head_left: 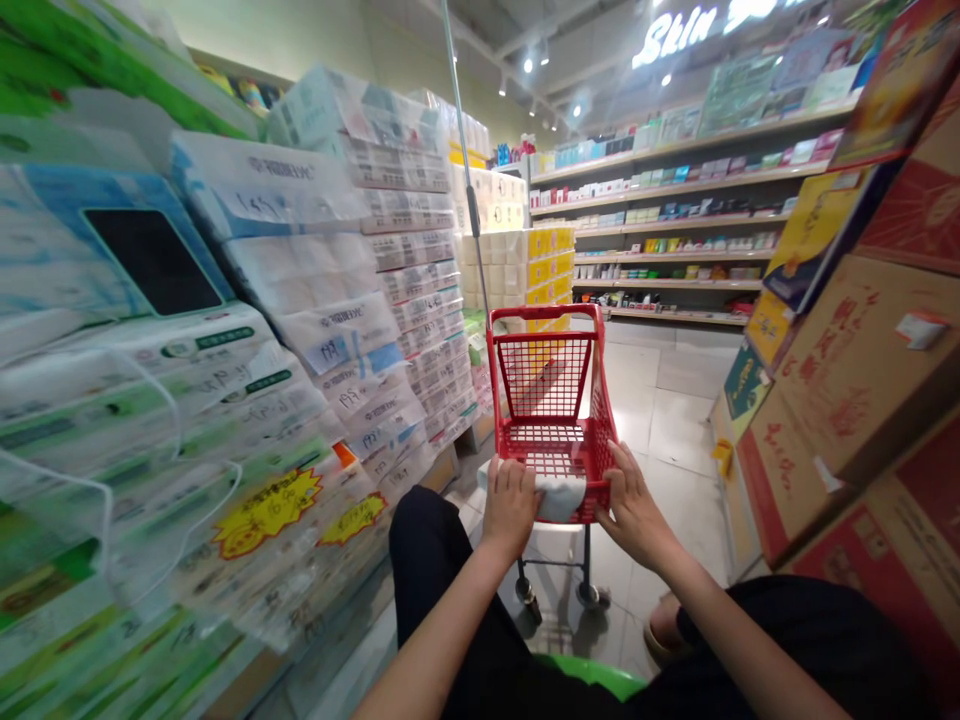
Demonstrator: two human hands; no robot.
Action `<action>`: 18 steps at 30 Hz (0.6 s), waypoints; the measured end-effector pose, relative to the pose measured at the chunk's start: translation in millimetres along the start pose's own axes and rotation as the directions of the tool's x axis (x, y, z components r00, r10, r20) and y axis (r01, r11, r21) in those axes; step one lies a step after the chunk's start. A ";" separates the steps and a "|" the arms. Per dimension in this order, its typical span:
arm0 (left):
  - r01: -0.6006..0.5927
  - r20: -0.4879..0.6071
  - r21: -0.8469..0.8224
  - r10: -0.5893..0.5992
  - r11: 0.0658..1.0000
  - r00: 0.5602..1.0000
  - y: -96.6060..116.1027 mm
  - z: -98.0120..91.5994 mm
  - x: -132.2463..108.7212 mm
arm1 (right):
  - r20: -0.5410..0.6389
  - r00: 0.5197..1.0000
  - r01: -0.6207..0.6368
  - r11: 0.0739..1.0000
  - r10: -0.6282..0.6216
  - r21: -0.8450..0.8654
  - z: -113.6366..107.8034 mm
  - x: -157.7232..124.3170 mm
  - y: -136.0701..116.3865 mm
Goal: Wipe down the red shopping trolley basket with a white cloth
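Note:
A small red shopping cart [546,385] stands in a shop aisle just ahead of me, its basket empty. My left hand [510,505] presses a pale cloth [561,497] against the cart's near rim. My right hand [632,505] grips the same rim at its right corner. A thin metal pole [466,170] rises from the cart's far left corner. My knees in black trousers [427,560] are bent low under my arms.
Tall stacks of wrapped tissue packs [300,330] with yellow price tags crowd the left side. Red and brown cardboard boxes [847,380] are piled on the right. Shelves of small goods [675,210] line the far wall. A tiled floor [667,410] runs between.

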State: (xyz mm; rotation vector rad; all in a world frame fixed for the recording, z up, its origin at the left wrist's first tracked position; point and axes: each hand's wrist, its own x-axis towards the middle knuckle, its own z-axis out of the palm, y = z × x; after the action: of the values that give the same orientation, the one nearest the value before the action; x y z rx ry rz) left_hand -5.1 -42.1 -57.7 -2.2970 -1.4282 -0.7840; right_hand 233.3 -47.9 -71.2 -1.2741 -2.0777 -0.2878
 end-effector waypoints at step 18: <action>0.172 0.042 -0.573 -0.181 0.801 0.983 49.4 -28.3 35.9 | -0.060 0.995 -0.071 0.997 0.074 0.042 -29.2 23.6 -26.6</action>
State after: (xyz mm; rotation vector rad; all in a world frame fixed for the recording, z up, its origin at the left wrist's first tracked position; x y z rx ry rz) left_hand 43.6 -53.6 -12.7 -2.5854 -1.5756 -1.4638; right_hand 216.1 -59.2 -30.0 -1.2981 -1.9714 -0.2490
